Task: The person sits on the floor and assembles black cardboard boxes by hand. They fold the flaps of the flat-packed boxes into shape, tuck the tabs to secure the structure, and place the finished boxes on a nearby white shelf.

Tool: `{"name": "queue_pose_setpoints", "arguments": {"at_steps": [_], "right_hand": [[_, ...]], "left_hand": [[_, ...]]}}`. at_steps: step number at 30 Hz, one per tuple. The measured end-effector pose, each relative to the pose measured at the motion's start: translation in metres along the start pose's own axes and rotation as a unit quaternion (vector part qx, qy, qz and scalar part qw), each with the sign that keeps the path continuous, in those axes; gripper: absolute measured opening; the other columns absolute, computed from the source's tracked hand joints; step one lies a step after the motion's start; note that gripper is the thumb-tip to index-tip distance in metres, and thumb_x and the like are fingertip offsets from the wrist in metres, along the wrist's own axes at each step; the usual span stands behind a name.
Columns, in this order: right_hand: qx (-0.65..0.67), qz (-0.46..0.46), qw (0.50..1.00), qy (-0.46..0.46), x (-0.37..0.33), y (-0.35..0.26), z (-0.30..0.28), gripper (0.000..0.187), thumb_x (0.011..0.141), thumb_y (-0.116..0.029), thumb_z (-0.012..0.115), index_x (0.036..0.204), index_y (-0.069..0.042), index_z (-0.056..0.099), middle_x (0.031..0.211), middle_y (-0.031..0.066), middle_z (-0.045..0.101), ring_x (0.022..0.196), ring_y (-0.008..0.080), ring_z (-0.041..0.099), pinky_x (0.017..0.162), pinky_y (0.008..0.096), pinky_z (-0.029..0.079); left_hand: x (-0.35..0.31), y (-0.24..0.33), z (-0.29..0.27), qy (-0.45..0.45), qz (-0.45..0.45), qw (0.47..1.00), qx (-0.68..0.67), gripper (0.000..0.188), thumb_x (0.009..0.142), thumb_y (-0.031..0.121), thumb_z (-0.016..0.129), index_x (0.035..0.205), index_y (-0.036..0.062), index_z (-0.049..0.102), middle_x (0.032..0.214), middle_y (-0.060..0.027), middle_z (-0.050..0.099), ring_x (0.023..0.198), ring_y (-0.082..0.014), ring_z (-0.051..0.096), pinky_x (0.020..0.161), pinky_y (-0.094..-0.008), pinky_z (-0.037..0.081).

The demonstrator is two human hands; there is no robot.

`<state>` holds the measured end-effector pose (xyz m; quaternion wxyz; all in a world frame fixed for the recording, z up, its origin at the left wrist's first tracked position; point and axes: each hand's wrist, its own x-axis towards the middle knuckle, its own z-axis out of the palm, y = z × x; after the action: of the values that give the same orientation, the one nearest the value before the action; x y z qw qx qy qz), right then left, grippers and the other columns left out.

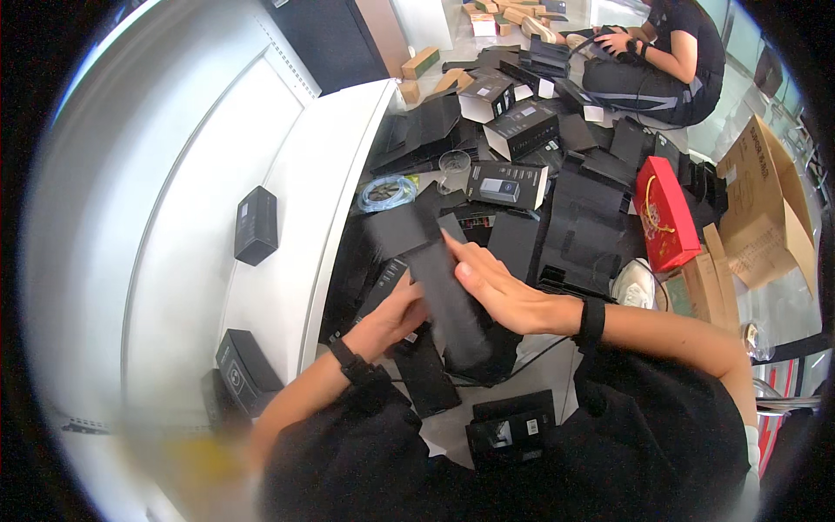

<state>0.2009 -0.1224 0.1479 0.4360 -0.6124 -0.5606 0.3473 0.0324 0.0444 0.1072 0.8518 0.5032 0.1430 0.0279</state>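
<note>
A black cardboard box [445, 300], smeared by motion and with a flap sticking out at its far end, is held between my hands above the pile. My left hand [402, 311] is closed on its left side, the fingertips partly hidden. On the other side my right hand [509, 291] grips the edge, thumb on top and fingers stretched along it. A printed black box [506, 184] lies just beyond, beside a clear plastic cup [453, 170] and a coil of light blue cable [387, 193].
A white shelf [291, 191] at left bears a small black box [257, 226] and a larger one [247, 370]. Flattened black cardboard [581, 230] covers the floor. At right are a red gift bag [664, 215] and an open brown carton [755, 204]. Another person [665, 65] sits at far right.
</note>
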Motion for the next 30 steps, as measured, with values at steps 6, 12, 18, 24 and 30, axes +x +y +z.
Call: {"name": "queue_pose_setpoints", "arguments": {"at_steps": [6, 12, 18, 24, 30], "right_hand": [[-0.179, -0.101, 0.979, 0.011, -0.003, 0.010, 0.000, 0.061, 0.107, -0.039, 0.054, 0.159, -0.010, 0.042, 0.136, 0.0160, 0.050, 0.129, 0.0318, 0.043, 0.112, 0.0472, 0.031], [-0.109, -0.060, 0.977, 0.173, -0.004, 0.030, -0.009, 0.099, 0.081, -0.030, 0.090, 0.158, -0.006, 0.032, 0.151, 0.0222, 0.037, 0.137, 0.0400, 0.043, 0.115, 0.0511, 0.039], [0.120, 0.144, 0.976, 0.114, -0.006, 0.058, -0.007, 0.097, 0.088, -0.026, 0.088, 0.156, 0.002, 0.024, 0.153, 0.0236, 0.044, 0.138, 0.0293, 0.051, 0.114, 0.0438, 0.047], [0.290, 0.240, 0.919, 0.116, -0.001, 0.050, -0.010, 0.072, 0.091, -0.017, 0.083, 0.141, 0.003, 0.036, 0.134, 0.0198, 0.057, 0.125, 0.0271, 0.060, 0.106, 0.0399, 0.052], [0.254, 0.277, 0.910, 0.177, -0.016, 0.048, -0.025, 0.080, 0.093, -0.012, 0.078, 0.149, 0.002, 0.024, 0.139, 0.0216, 0.053, 0.129, 0.0293, 0.058, 0.111, 0.0403, 0.049]], "left_hand": [[0.000, -0.010, -0.015, -0.016, -0.043, 0.993, -0.105, 0.042, 0.113, 0.029, 0.051, 0.145, 0.0027, 0.057, 0.128, -0.0088, 0.069, 0.104, -0.0180, 0.071, 0.090, -0.0311, 0.062], [-0.012, 0.005, -0.020, -0.023, -0.072, 0.992, -0.097, 0.042, 0.113, 0.030, 0.051, 0.144, 0.0022, 0.057, 0.127, -0.0096, 0.069, 0.105, -0.0189, 0.071, 0.090, -0.0318, 0.062], [0.005, -0.004, -0.014, -0.025, -0.127, 0.985, -0.114, 0.042, 0.113, 0.030, 0.051, 0.142, 0.0017, 0.058, 0.127, -0.0105, 0.070, 0.106, -0.0198, 0.071, 0.090, -0.0326, 0.063], [-0.002, 0.007, -0.020, 0.094, -0.127, 0.984, -0.081, 0.042, 0.113, 0.030, 0.051, 0.141, 0.0013, 0.059, 0.126, -0.0113, 0.071, 0.107, -0.0207, 0.072, 0.090, -0.0333, 0.063], [0.007, 0.040, -0.046, 0.218, -0.001, 0.975, -0.037, 0.058, 0.113, 0.040, 0.045, 0.155, 0.0016, 0.048, 0.146, -0.0138, 0.061, 0.134, -0.0287, 0.057, 0.113, -0.0473, 0.044]]}}
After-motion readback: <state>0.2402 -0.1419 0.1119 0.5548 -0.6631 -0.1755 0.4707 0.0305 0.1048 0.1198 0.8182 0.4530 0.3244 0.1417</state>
